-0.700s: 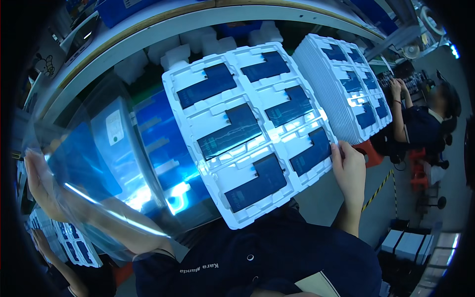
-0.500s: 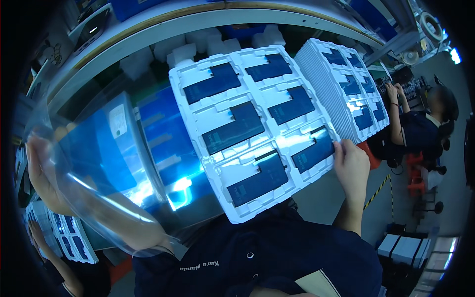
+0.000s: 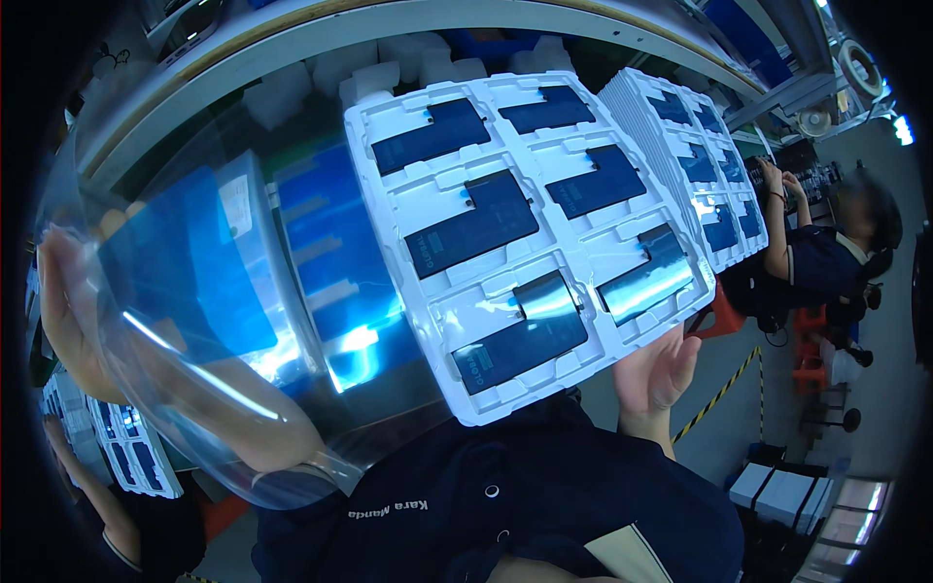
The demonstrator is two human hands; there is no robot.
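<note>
My left hand (image 3: 73, 311) is closed on a clear plastic bag (image 3: 194, 360). The bag bulges wide over my left forearm, and its curved edge catches the light. A white moulded tray (image 3: 525, 243) lies tilted in front of me. Each of its several compartments carries a flat black L-shaped battery (image 3: 473, 223). Under the tray's near right corner is my right hand (image 3: 656, 379), palm up and supporting it, with the thumb apart and the other fingertips hidden by the tray.
Behind the bag lie a blue sheet-like pack (image 3: 194, 262) and blue film-covered pieces (image 3: 330, 253). A tall stack of filled trays (image 3: 695, 175) stands to the right. White foam blocks (image 3: 379, 83) line the back under a shelf (image 3: 389, 39). Co-workers sit at right (image 3: 816, 262) and lower left (image 3: 97, 496).
My right hand has moved from the tray's right edge, thumb on top, to beneath its near corner. The tray has shifted slightly right and up. My left hand still holds the bag.
</note>
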